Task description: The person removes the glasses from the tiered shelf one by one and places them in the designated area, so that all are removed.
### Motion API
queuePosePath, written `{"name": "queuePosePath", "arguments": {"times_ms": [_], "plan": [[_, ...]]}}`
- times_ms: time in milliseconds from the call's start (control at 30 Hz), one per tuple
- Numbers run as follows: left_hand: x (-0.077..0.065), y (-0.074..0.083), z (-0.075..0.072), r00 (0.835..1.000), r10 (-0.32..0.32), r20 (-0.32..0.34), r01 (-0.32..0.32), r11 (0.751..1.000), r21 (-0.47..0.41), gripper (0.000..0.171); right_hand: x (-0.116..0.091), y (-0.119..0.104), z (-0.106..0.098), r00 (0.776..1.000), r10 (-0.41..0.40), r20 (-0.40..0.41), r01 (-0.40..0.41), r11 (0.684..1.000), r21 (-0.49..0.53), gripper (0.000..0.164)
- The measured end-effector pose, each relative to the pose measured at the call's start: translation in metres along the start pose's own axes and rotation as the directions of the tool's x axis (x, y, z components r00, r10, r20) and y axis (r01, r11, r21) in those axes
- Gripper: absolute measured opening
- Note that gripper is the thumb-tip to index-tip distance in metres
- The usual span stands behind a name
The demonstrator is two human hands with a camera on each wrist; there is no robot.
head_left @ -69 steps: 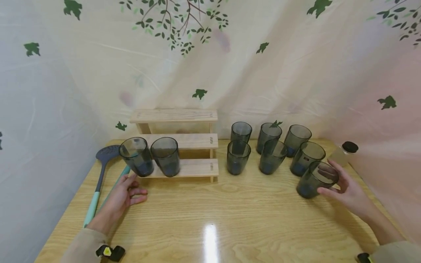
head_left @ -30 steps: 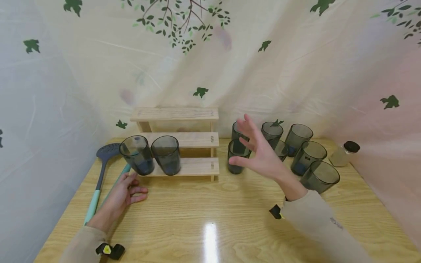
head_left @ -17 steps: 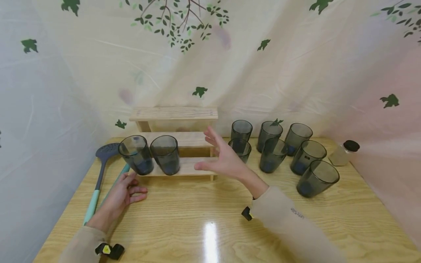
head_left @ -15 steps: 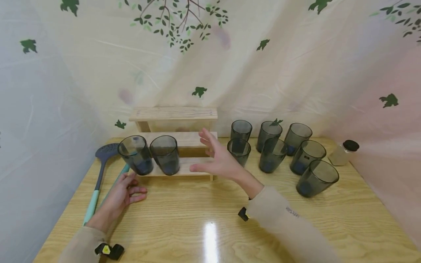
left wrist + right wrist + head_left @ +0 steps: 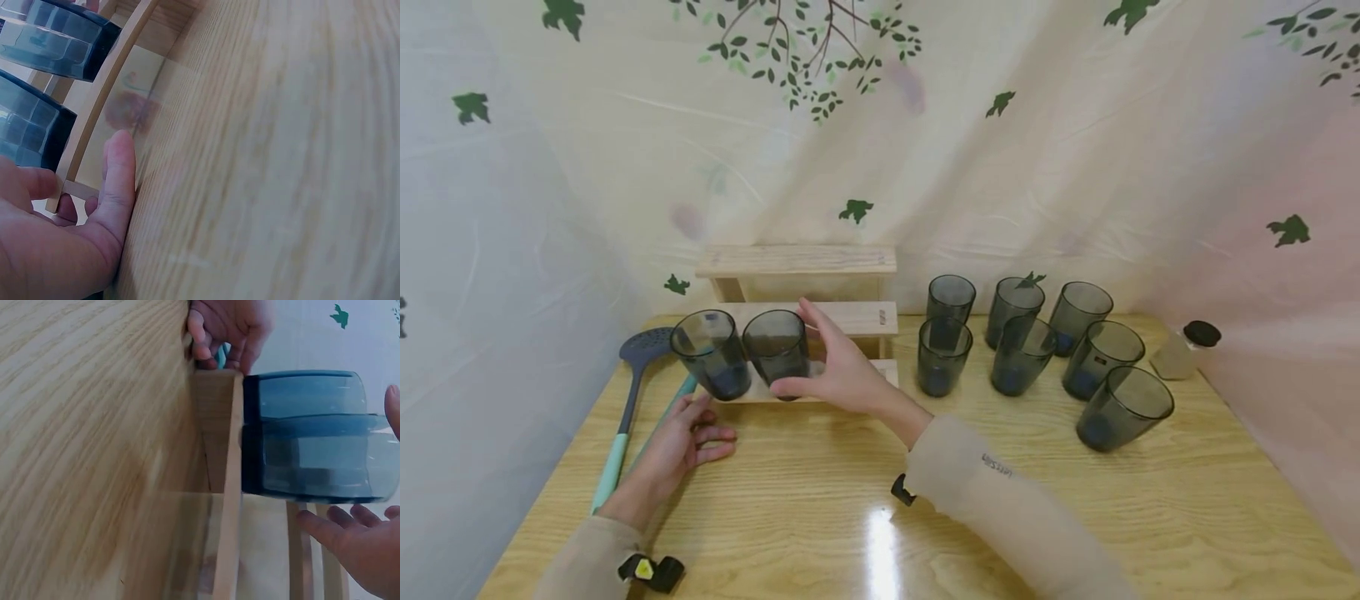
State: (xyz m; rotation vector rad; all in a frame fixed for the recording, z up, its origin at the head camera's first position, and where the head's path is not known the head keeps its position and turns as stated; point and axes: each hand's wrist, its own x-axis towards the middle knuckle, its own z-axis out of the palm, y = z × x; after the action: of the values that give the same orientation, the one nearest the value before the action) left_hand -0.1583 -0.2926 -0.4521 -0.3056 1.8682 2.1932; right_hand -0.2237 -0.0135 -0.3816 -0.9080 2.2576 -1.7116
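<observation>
Two smoky drinking glasses stand side by side on the lowest step of a wooden three-tier shelf (image 5: pixel 857 318): a left glass (image 5: pixel 711 358) and a right glass (image 5: pixel 777 354). My right hand (image 5: pixel 850 371) reaches the right glass from its right side, thumb in front and fingers spread behind. In the right wrist view, a small gap shows between the fingers (image 5: pixel 322 531) and that glass. My left hand (image 5: pixel 673 446) holds the left end of the lowest step, fingers bent about its corner (image 5: pixel 56 194); some are partly hidden.
Several more smoky glasses (image 5: pixel 943 358) stand in loose rows on the right of the wooden table (image 5: pixel 820 517). A small jar with a black lid (image 5: pixel 1180 354) is at the far right. A slotted turner (image 5: pixel 632 375) and another teal handle lie at the left.
My right hand has left the nearest glass of the right-hand group and moved left across the table to the right glass on the shelf. My left hand stays in place.
</observation>
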Motion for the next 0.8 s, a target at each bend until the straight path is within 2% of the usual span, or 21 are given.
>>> {"name": "queuePosePath", "arguments": {"times_ms": [233, 467, 800], "plan": [[-0.001, 0.001, 0.001, 1.000, -0.008, -0.012, 0.008, 1.000, 0.015, 0.034, 0.007, 0.005, 0.013, 0.998, 0.002, -0.062, -0.003, 1.000, -0.016, 0.105], [0.003, 0.000, 0.004, 1.000, -0.008, 0.001, 0.008, 1.000, 0.007, 0.034, 0.009, 0.011, 0.013, 0.992, -0.019, -0.123, 0.018, 1.000, -0.006, 0.091], [0.002, 0.000, 0.000, 1.000, -0.014, -0.024, 0.014, 1.000, 0.007, 0.030, 0.010, 0.012, 0.016, 0.992, -0.066, -0.104, 0.071, 0.997, 0.040, 0.087]]}}
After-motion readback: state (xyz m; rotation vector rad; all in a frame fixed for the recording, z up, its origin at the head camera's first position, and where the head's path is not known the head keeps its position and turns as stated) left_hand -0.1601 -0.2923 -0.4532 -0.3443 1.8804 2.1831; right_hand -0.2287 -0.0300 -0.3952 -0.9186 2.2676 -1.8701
